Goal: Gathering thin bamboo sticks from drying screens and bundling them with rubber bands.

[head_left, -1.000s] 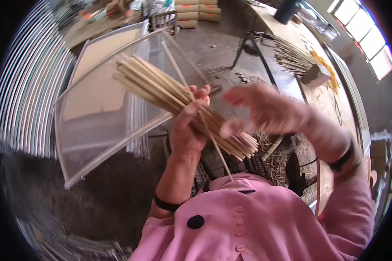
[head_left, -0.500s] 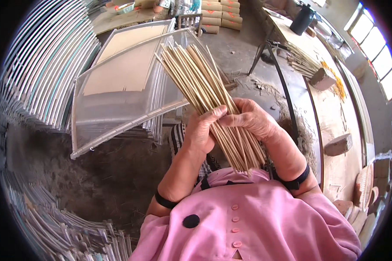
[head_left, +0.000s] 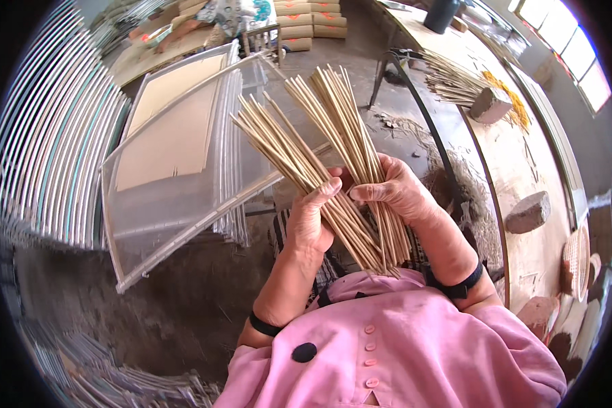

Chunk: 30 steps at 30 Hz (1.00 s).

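Two bunches of thin tan sticks fan apart in a V in front of my chest. My left hand [head_left: 314,214] is closed round the left bunch of sticks [head_left: 279,146], its thumb lying across the top. My right hand [head_left: 394,189] grips the right bunch of sticks [head_left: 343,119], thumb pressed on the front. Both bunches lean up and to the left, and their lower ends come together near my pink shirt. The fingers behind the sticks are mostly hidden.
Left of centre, a mesh screen frame [head_left: 183,166] leans beside a tan sheet [head_left: 173,129]. Stacked frames [head_left: 54,163] fill the far left. On the right, a long board table [head_left: 517,272] bears stone blocks [head_left: 529,212] and more sticks [head_left: 452,78]. A person [head_left: 234,17] sits at the back.
The single bundle of sticks has been parted into two bunches, one in each hand. The view has shifted slightly, so the surroundings sit further left.
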Available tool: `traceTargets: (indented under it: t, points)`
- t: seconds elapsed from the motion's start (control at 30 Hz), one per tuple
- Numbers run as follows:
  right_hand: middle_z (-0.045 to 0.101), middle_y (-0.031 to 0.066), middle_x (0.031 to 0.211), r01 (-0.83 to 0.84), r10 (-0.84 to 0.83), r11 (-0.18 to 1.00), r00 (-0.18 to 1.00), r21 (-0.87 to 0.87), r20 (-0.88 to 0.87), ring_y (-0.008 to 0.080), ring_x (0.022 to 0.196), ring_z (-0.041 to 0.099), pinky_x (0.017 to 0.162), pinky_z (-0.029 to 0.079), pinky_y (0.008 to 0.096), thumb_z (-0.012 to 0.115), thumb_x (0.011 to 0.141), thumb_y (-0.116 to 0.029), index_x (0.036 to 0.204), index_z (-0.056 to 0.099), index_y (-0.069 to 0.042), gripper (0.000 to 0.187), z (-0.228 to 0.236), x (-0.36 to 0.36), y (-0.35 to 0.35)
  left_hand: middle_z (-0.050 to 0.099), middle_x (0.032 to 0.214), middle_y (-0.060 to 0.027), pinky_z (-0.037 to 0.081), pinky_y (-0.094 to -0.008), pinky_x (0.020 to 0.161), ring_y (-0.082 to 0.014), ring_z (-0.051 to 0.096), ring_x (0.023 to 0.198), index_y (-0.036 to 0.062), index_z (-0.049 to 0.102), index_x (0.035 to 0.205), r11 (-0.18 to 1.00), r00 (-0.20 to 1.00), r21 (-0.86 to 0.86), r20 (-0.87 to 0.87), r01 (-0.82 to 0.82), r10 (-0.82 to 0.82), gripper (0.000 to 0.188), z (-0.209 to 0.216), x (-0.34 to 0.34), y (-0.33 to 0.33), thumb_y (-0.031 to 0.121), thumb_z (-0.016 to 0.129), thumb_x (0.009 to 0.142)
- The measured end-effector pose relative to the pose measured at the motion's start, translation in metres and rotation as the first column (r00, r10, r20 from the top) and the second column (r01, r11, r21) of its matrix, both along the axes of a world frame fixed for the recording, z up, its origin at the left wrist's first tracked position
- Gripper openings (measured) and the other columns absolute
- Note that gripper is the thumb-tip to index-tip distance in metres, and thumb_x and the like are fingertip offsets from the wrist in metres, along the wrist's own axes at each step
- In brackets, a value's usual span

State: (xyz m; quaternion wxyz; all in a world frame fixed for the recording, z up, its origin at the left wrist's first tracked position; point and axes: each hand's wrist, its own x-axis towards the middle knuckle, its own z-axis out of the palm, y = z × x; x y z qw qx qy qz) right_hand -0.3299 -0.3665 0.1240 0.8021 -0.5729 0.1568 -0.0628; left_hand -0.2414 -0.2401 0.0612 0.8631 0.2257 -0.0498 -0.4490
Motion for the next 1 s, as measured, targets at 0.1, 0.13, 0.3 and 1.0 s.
traceTargets:
  t: [0.1,0.13,0.3,1.0]
  points:
    - [0.065,0.0042,0.09,0.168,-0.17,0.985,0.982,0.033,0.087,0.0118,0.079,0.063,0.074,0.052,0.025,0.07,0.073,0.003,0.11,0.058,0.001,0.038,0.01,-0.005,-0.003,0.064,0.096,-0.0101,0.052,-0.0384,0.079,-0.0226,0.064,0.082,0.0048,0.057,0.107,0.995,0.993,-0.021,-0.069,0.094,-0.095,0.027,0.005,0.003,-0.02,0.008,0.066,0.081]
    - [0.065,0.0051,0.092,0.213,-0.21,0.977,0.969,-0.012,0.13,0.0122,0.079,0.063,0.072,0.052,0.0259,0.072,0.073,0.001,0.108,0.057,0.0,0.039,0.013,-0.011,-0.007,0.064,0.092,-0.008,0.051,-0.0372,0.076,-0.0211,0.063,0.079,0.0048,0.056,0.109,0.993,0.993,0.03,-0.047,0.111,-0.109,0.031,0.005,0.005,-0.025,0.008,0.067,0.08]
    - [0.061,0.0035,0.081,0.57,-0.45,0.757,0.809,-0.318,0.378,0.0109,0.068,0.059,0.063,0.049,0.0233,0.071,0.076,-0.002,0.099,0.054,-0.003,0.029,0.067,-0.069,-0.006,0.052,0.074,-0.0021,0.047,-0.0293,0.058,-0.0119,0.053,0.061,0.0018,0.048,0.119,0.982,0.979,0.006,0.07,0.189,-0.189,0.044,0.024,0.008,-0.059,0.005,0.067,0.08]
    - [0.065,0.0044,0.079,0.57,-0.788,-0.587,-0.239,-0.575,0.568,0.0112,0.073,0.062,0.065,0.052,0.0262,0.072,0.078,-0.008,0.097,0.059,-0.005,0.023,0.022,-0.306,-0.098,0.058,0.073,-0.005,0.047,-0.0219,0.051,-0.011,0.056,0.056,-0.0011,0.048,0.113,0.959,0.521,-0.187,0.852,0.211,0.051,0.039,0.109,-0.194,-0.36,0.0,0.063,0.077]
